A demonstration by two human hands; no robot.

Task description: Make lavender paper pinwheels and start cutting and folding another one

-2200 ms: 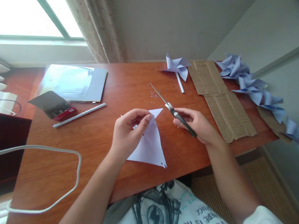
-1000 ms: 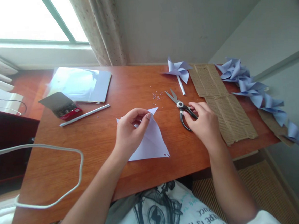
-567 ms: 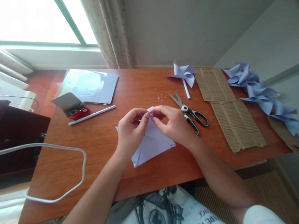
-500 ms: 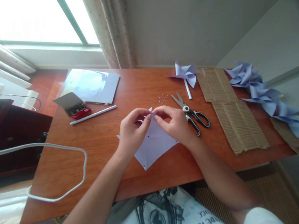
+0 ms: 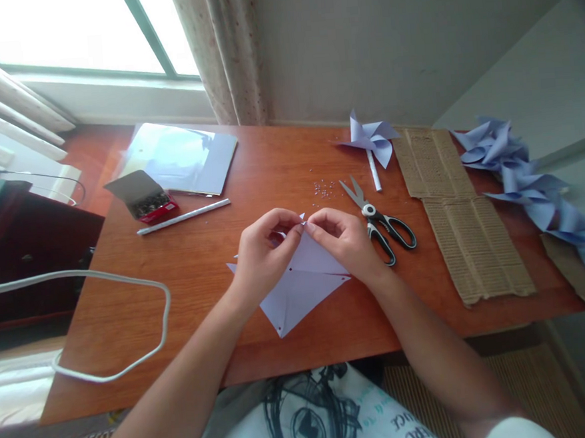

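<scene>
A pale lilac paper square (image 5: 298,298), slit from its corners and marked with small dark dots or holes, lies on the desk in front of me. My left hand (image 5: 269,250) pinches its far corner between thumb and forefinger. Right beside it, my right hand (image 5: 341,242) pinches the same corner, the fingertips of both hands nearly touching. Whether anything small sits between the fingertips is hidden. To the right of my right hand lie scissors (image 5: 369,211) with black and white handles, blades parted.
A finished paper pinwheel (image 5: 370,139) on a rolled stick lies behind the scissors, near tiny paper bits (image 5: 324,189). Corrugated cardboard (image 5: 474,239) and several pinwheels (image 5: 525,189) lie right. Left are a paper stick (image 5: 185,216), an open red box (image 5: 154,208), a booklet (image 5: 183,158) and a white cable (image 5: 166,308).
The view has shifted slightly. Both hands still pinch the far corner of the paper, and the slit on its right side now gapes more visibly.
</scene>
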